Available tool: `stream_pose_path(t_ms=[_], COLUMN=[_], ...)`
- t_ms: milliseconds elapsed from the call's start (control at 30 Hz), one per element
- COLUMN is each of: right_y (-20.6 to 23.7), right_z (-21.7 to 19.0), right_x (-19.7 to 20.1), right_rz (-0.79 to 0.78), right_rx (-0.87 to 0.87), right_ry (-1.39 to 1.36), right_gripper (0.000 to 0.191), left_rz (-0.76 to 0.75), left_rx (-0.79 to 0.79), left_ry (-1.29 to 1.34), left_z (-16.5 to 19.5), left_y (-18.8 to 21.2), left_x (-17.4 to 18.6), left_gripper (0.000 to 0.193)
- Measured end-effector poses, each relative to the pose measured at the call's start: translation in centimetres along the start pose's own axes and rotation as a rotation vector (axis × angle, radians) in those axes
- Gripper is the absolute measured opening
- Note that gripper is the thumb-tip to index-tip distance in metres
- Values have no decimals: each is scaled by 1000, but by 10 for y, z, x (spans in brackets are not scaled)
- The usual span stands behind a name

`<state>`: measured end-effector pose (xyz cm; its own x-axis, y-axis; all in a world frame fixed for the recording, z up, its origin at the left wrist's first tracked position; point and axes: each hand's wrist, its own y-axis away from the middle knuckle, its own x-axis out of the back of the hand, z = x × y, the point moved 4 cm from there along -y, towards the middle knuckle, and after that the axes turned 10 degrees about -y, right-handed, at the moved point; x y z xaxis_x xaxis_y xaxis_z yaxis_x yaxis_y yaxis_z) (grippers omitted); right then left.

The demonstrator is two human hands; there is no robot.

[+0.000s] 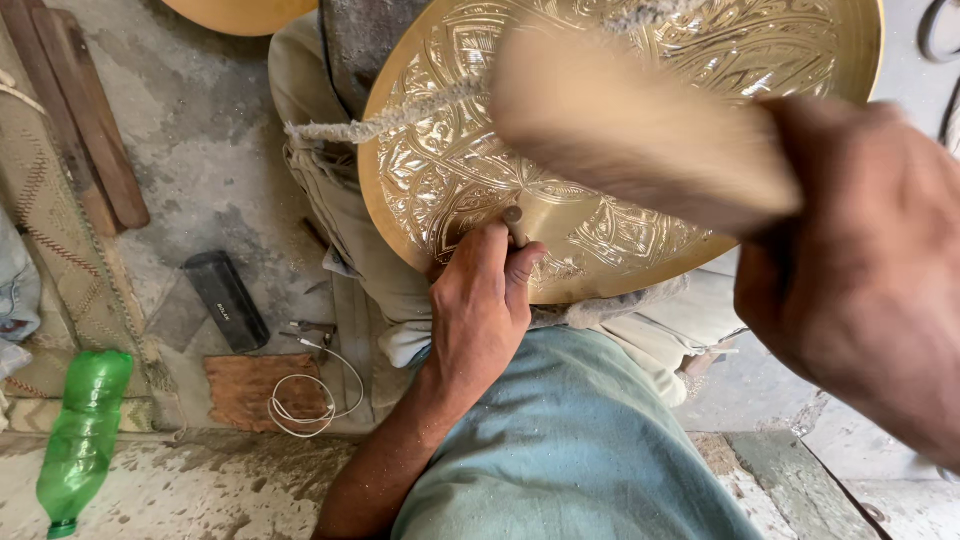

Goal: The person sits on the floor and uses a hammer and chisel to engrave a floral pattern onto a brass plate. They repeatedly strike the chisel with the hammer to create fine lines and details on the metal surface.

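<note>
green plastic bottle [82,432] lying lower left, possibly unlabelled

Floor [215,150]: rough grey concrete, dusty, pale scuffs twd bottom. Green plastic bottle [82,430] lies on its side at lower left, beside a woven mat [50,230] w/ stitched edge along left. Two dark wooden sticks [85,120] lie side by side, upper left. Black oblong box [226,300] mid-floor; near it a brown cardboard scrap [245,385] w/ a white cable [310,400] coiled across it. Light: soft, even daylight.
</note>
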<state>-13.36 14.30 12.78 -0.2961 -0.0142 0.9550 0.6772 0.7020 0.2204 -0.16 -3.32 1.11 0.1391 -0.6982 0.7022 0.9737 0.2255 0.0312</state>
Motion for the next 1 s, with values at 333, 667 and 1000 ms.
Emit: stream_pose_path(t_ms=[333,667,1000], right_y=[2,25,25], right_z=[-9,1,17], right_x=[7,-12,-26], right_rz=[-5,-43,-3], right_rx=[19,-3,5], right_ry=[77,62,54], right_gripper=[56,63,63], left_rz=[30,-28,90], left_rx=[-58,12,-56], left_ry=[4,11,-48], left_z=[1,-3,-6], left_y=[1,2,9], left_x=[2,0,-1], left_gripper=[35,29,33])
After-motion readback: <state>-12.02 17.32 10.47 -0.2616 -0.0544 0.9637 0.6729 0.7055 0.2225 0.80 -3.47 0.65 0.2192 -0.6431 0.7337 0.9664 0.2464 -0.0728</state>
